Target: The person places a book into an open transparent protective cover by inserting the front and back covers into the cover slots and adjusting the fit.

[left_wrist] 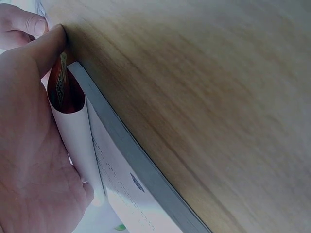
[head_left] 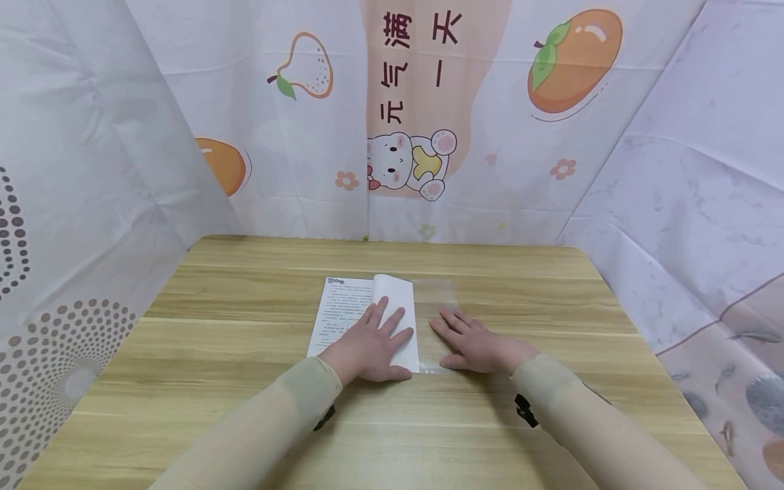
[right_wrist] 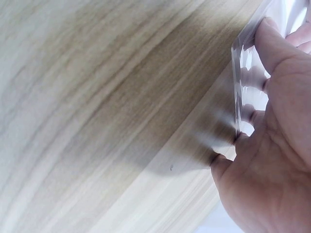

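Note:
An open book lies on the table, its printed page showing at the left. Its cover is bent back over in a loose loop, white side up; the left wrist view shows a dark red printed face inside the curl. My left hand rests on this white cover with the fingers spread. To the right, a clear plastic sheet extends from under the cover. My right hand lies on the sheet, fingers outstretched. In the right wrist view, the fingertips touch the shiny plastic film and the tabletop.
The wood-grain table stretches around the book on every side. Printed curtains hang behind it and at both sides. A black strap piece shows under the right sleeve.

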`<state>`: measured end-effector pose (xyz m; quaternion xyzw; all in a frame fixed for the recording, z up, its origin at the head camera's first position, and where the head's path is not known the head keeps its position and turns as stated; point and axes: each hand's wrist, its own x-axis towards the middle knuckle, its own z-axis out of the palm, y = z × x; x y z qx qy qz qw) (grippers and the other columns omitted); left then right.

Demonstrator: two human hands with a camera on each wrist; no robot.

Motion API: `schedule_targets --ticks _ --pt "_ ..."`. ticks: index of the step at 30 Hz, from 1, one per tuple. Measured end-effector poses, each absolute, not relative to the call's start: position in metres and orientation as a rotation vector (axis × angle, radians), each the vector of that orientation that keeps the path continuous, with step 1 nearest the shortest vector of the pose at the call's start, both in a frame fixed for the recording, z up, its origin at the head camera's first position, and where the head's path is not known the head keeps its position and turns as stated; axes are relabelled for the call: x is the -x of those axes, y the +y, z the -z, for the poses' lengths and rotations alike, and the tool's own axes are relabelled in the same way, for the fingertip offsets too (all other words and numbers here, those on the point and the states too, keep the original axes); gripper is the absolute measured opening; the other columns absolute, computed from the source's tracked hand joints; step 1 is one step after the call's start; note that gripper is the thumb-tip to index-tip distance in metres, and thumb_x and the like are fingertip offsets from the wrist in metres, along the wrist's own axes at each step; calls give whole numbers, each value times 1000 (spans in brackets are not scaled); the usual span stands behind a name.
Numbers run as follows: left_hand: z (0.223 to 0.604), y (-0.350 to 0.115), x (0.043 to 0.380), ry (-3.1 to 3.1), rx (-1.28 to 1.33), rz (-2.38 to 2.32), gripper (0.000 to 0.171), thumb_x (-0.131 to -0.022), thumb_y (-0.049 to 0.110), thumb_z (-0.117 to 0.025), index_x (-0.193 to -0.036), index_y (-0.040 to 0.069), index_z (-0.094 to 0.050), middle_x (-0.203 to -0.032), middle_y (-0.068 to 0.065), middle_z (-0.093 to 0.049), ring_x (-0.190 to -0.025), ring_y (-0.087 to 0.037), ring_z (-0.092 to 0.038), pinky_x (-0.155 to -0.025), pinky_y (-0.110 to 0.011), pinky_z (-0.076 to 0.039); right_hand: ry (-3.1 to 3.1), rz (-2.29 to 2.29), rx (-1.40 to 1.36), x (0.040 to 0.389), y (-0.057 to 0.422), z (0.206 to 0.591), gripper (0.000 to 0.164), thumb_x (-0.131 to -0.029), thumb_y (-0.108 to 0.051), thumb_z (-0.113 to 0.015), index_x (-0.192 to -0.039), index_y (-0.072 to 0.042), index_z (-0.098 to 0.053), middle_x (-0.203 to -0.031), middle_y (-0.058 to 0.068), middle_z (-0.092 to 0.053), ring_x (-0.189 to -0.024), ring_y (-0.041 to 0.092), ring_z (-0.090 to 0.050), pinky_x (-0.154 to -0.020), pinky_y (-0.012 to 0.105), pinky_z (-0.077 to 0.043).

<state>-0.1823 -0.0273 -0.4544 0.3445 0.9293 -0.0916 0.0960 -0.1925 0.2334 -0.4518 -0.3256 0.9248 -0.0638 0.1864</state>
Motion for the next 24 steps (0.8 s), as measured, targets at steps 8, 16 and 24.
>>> schedule_targets --ticks 8,16,24 --pt "451 -26 181 2747 -1022 291 86 -85 81 -31 -153 28 -24 -161 -8 -6 -142 -41 9 -117 -52 -6 2592 198 922 191 233 449 78 -97 -53 -47 -155 -16 -10 -160 18 -1 -143 39 0 -111 63 -19" --pt "442 -26 177 2754 -1046 305 84 -86 79 -33 -152 27 -27 -161 -9 -10 -142 -42 3 -117 -52 -11 2601 182 906 192 234 451 78 -97 -55 -46 -155 -20 -9 -160 15 2 -143 37 2 -112 60 -19" --pt "444 -28 179 2759 -1061 245 84 -87 80 -30 -151 26 -29 -160 -10 -12 -142 -42 3 -117 -52 -11 2603 167 892 194 235 457 79 -96 -59 -44 -156 -23 -7 -161 12 4 -144 35 3 -113 59 -18"
